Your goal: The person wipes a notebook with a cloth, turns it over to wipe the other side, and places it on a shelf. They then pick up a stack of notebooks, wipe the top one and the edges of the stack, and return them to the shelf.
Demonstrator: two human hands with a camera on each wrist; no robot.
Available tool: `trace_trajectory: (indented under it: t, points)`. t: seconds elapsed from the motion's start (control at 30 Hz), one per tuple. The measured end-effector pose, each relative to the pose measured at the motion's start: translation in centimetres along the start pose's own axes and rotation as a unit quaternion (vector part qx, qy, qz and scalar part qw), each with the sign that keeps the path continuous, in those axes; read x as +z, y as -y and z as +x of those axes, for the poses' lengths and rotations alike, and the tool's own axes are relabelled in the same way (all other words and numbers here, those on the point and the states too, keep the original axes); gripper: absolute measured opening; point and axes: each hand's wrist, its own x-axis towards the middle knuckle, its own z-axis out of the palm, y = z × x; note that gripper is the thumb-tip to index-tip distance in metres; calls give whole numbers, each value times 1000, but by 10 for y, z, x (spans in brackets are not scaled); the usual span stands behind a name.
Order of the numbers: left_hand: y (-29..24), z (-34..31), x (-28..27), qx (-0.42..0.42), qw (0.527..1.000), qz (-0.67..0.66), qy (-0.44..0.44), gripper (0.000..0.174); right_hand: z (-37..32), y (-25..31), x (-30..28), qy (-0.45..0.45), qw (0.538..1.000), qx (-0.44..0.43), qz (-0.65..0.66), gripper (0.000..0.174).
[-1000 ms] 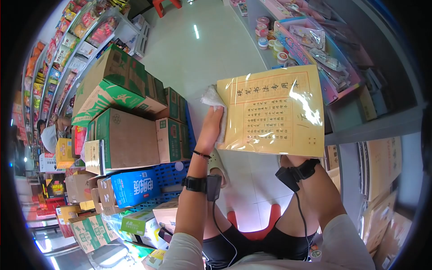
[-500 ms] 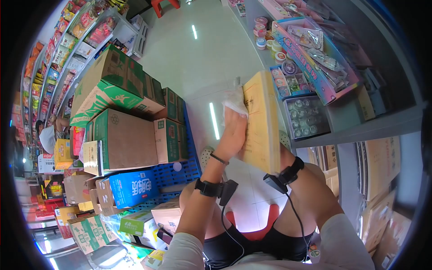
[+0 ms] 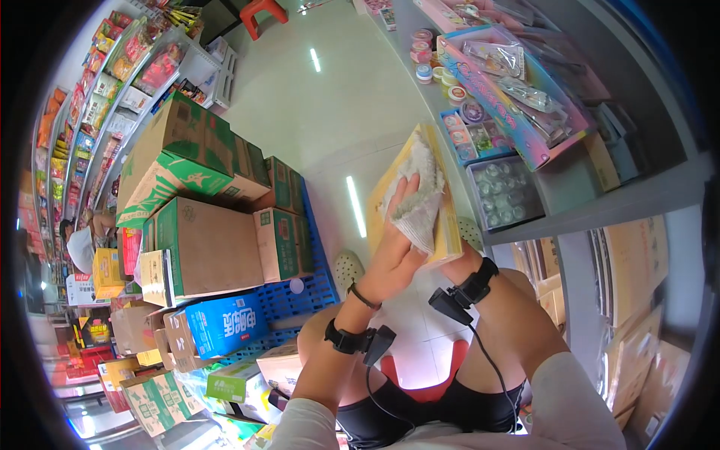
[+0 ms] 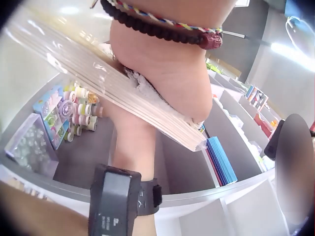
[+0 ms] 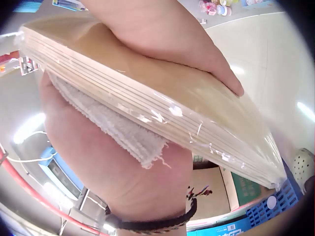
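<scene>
A plastic-wrapped stack of yellow booklets (image 3: 388, 185) is held tilted above the lap. My left hand (image 3: 397, 251) lies with a white cloth (image 3: 421, 196) against one face of the stack, fingers extended over the cloth. My right hand (image 3: 463, 264) supports the stack from the opposite side, mostly hidden behind it in the head view. The right wrist view shows the right hand (image 5: 172, 42) flat along the wrapped booklets (image 5: 147, 81), and the cloth (image 5: 115, 130) between the stack and the left hand (image 5: 113, 162).
Cartons (image 3: 217, 247) on a blue pallet (image 3: 307, 289) stand at the left, near snack shelves (image 3: 112, 112). At the right, a grey shelf (image 3: 600, 214) holds jars and a colourful box (image 3: 495, 90). A red stool (image 3: 262, 15) stands at the top, and another person sits far left.
The stack has turned from showing its printed cover to a tilted, narrower view. My left hand has moved from its edge onto its face with the cloth.
</scene>
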Motion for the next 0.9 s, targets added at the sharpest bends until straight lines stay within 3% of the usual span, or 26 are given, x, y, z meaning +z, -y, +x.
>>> trace_trajectory:
  t: [0.03,0.07,0.1,0.13,0.17,0.2,0.23,0.3,0.4,0.43,0.47,0.53,0.57,0.63,0.67,0.7,0.73,0.87,0.9]
  points:
    - [-2,1,0,27,999,29,2,56,6,-5,-13,-2,1000,-2,0,46]
    - [-2,2,0,28,999,28,3,56,13,-10,-20,164,982,-25,86,44]
    - [-1,6,-1,54,998,39,3,55,18,-13,-27,326,929,-46,167,43]
    - [0,9,-2,80,995,51,1,55,16,-11,-38,325,930,-46,166,43]
    - [1,12,-4,81,995,51,0,55,4,0,-20,155,985,-58,42,44]
    - [2,13,-6,74,995,72,9,53,-3,6,-11,-23,994,-68,-83,45]
    - [4,14,-8,67,993,94,17,52,1,5,-20,-22,994,-68,-85,45]
    - [11,18,-11,54,993,108,13,51,8,5,-36,157,923,-206,-285,46]
    - [21,19,-14,31,991,132,-11,48,-3,25,-32,222,927,-205,-222,46]
    - [24,19,-14,22,989,141,-31,47,-15,36,-32,70,828,-223,-509,44]
    - [27,20,-15,22,989,141,-31,47,-15,40,-43,70,828,-223,-509,44]
    - [33,21,-16,12,988,148,-45,46,-4,39,-73,-13,804,-263,-533,45]
    - [34,22,-17,11,988,148,-44,46,2,36,-85,-14,805,-262,-532,45]
    - [31,25,-21,8,990,139,-36,45,8,33,-92,-18,895,-257,-364,48]
    - [33,27,-22,7,990,138,-37,45,6,35,-97,-18,895,-255,-365,48]
    - [37,29,-24,6,992,117,-37,47,-2,42,-87,-33,794,-301,-527,49]
    - [41,30,-25,6,995,96,-36,49,-6,45,-81,-46,662,-336,-669,49]
    - [55,30,-24,-44,994,68,-78,56,-2,37,-99,-60,683,-318,-655,47]
    - [58,31,-23,-33,992,102,-72,57,2,33,-100,-26,755,-300,-582,48]
